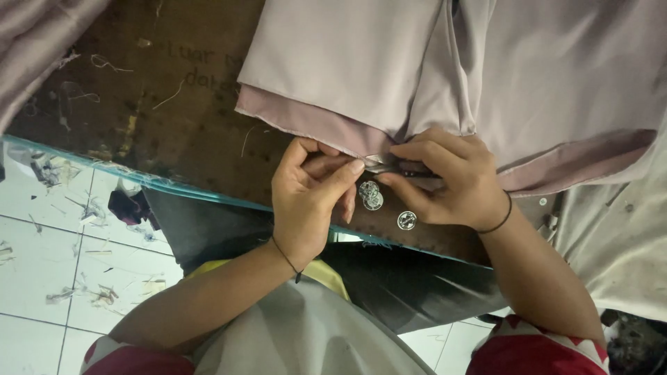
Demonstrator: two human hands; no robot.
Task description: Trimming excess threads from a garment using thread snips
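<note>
The person's left hand (309,198) is pinching the near edge of the mauve fabric (445,76) on the dark wooden surface (160,118), while the right hand (445,184) is closing its fingers around a small metal snipper (385,165) at that edge. Keeping the hem taut and the blades just beside the pinching fingertips, clear of the three coins (373,196) lying nearer, should be giving the cleanest trim.

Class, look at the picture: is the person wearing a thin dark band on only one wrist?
No: a thin dark band circles the wrist of the left hand and another circles the wrist of the right hand.
</note>
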